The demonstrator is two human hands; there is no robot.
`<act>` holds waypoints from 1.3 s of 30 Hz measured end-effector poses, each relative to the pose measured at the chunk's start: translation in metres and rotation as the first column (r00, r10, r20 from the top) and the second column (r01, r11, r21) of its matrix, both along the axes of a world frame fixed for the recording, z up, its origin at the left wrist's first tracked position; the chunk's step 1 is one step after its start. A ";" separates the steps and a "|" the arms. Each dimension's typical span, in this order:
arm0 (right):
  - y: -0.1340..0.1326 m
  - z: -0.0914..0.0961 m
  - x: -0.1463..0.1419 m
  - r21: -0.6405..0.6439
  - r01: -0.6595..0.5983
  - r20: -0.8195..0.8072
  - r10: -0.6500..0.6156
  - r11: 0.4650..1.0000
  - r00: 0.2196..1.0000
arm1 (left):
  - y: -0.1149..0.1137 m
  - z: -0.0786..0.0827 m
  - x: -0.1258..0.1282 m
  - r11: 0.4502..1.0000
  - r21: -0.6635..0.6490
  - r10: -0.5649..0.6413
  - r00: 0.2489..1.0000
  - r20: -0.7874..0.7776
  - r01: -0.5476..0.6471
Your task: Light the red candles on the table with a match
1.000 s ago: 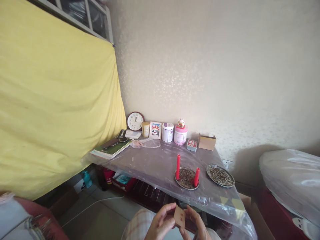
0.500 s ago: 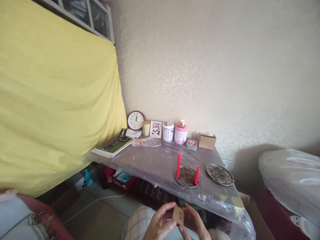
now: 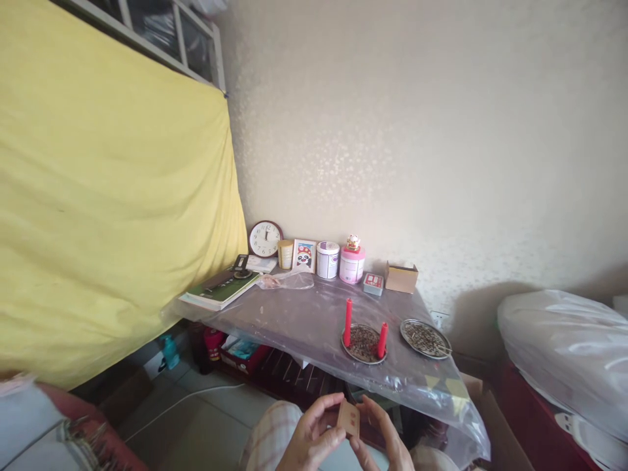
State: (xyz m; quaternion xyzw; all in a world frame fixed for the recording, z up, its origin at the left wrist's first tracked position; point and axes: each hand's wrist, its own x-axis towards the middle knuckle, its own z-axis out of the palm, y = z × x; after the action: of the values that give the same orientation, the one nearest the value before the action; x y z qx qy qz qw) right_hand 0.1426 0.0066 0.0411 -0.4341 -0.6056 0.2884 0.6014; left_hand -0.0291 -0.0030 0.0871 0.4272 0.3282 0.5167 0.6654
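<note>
Head view: small tan rectangular box (image 3: 348, 419), red marks on its face, tilted, bottom centre of frame. Left hand (image 3: 311, 437) pinches it; right hand (image 3: 385, 433) curved at its right edge, grip unclear.

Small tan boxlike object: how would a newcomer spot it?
Start at the low table draped in clear plastic. Below its near edge, the bare left hand grips the small tan boxlike object, with the right hand close beside it. Unlike the larger brown cardboard box at the table's back, it is hand-held and bears red marks.
</note>
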 end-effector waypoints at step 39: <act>-0.004 0.013 0.005 -0.081 -0.077 -0.060 0.072 0.994 0.996 | 0.000 0.003 0.003 0.998 0.040 0.053 0.999 0.009 -0.054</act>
State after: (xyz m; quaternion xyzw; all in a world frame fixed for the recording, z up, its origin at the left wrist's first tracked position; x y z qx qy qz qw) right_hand 0.1471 0.0023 0.0540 -0.4273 -0.5914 0.3480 0.5888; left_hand -0.0257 -0.0031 0.0900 0.4296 0.3265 0.5425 0.6439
